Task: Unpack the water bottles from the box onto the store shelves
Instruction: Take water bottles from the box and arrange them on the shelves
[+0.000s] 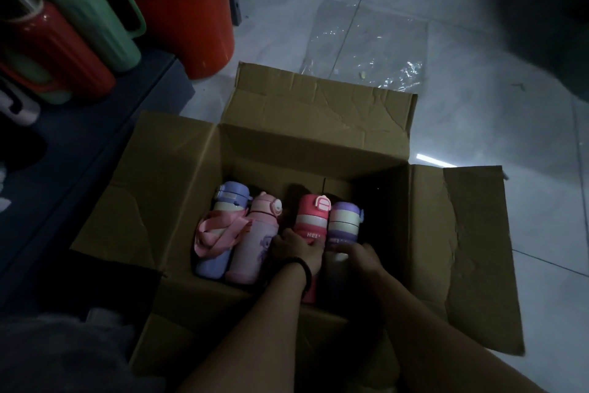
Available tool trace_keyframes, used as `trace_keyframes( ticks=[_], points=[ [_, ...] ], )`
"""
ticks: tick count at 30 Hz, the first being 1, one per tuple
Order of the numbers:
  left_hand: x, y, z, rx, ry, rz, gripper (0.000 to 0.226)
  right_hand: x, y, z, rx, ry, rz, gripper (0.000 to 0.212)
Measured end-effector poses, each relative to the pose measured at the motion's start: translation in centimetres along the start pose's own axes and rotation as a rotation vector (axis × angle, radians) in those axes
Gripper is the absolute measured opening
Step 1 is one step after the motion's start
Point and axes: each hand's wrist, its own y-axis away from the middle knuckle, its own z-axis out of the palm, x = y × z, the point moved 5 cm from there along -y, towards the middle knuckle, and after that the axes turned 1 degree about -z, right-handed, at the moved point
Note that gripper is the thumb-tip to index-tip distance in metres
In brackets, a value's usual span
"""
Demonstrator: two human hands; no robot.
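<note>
Reaching both arms down into the cardboard box [287,144], standing open on the floor with its flaps folded outward. Curling the left grip [296,252] round the body of the red bottle [310,220] near the middle of the box, closing on it below the lid. Laying the right grip [357,254] over the purple bottle [342,227], touching the red one on its right side, bending the fingers across the barrel; judging this a hold, though not seeing the thumb. Leaving two more lying at the left of the box: a lilac bottle [231,193] with a pink strap [213,233] looping across it, and a pink bottle [258,239] touching it.

Judging the unpacking as partly done and far from finishing: finding the right part of the box bare and dark, counting four bottles inside, seeing none lifted clear of the box yet. Expecting at least two trips from box to shelf, taking one bottle in each grip.

Working on pale glossy floor tiles [478,121], with a clear plastic sheet [366,48] lying beyond the far flap of the box. Seeing a dark shelf [95,153] running along left of the box, carrying a green jug [95,19] and a red jug [47,51], and a red bucket [178,10] standing beyond the box's far-left corner. Peering through dim light all around the box
</note>
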Motion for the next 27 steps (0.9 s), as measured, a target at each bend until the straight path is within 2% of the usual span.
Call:
trace_keyframes(
  ticks=[2, 5, 6, 8, 10, 14, 15, 18, 22, 26, 27],
  points=[
    [0.0, 0.1, -0.2, -0.030, 0.093, 0.023, 0.084, -0.6, 0.5, 0.4, -0.031, -0.079, -0.021, 0.026],
    [0.5, 0.9, -1.0, -0.058, 0.372, 0.060, 0.089, -1.9, 1.0, 1.4, -0.077, -0.204, -0.092, 0.056],
    [0.8, 1.1, -1.5, -0.055, 0.466, 0.076, 0.089, -2.7, 1.6, 1.8, -0.082, -0.238, -0.125, 0.058],
    [1.4, 1.6, -3.2, -0.034, 0.600, 0.117, 0.100, -4.6, 2.8, 2.5, -0.090, -0.280, -0.203, 0.047],
    [2.0, 1.8, -5.5, 0.027, 0.642, 0.167, 0.107, -6.7, 4.1, 3.4, -0.146, -0.322, -0.266, 0.034],
    [2.9, 2.3, -10.9, 0.051, 0.650, 0.269, 0.089, -11.4, 6.8, 5.8, -0.210, -0.284, -0.449, 0.074],
    [3.0, 2.4, -12.2, 0.046, 0.643, 0.301, 0.085, -12.4, 7.5, 6.3, -0.203, -0.267, -0.485, 0.076],
    [2.8, 4.1, -16.5, 0.054, 0.698, 0.345, 0.086, -15.3, 9.8, 8.5, -0.276, -0.237, -0.553, 0.060],
    [1.9, 6.7, -21.8, 0.053, 0.796, 0.388, 0.081, -17.7, 12.8, 11.7, -0.399, -0.234, -0.601, 0.056],
    [1.8, 9.7, -26.9, -0.015, 0.905, 0.443, 0.041, -19.3, 15.5, 14.3, -0.503, -0.273, -0.581, 0.054],
    [1.8, 10.5, -28.1, -0.033, 0.907, 0.447, 0.039, -19.8, 16.3, 14.8, -0.521, -0.271, -0.591, 0.051]
  ],
)
